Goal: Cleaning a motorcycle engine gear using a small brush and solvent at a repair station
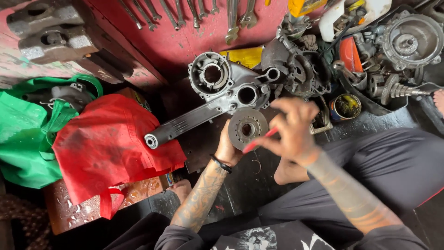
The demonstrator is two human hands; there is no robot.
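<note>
My left hand holds a round grey metal disc with a centre hole and several small holes, face up toward me. My right hand grips a thin red-handled tool whose tip rests against the disc's lower right edge. Just beyond the disc lies a long grey engine casing with round openings, stretched from upper right to lower left on the dark floor.
A red cloth bag and a green bag lie at left. Spanners lie in a row on a red board at top. Greasy engine parts and a small open tin crowd the upper right. My crossed legs in dark trousers are below.
</note>
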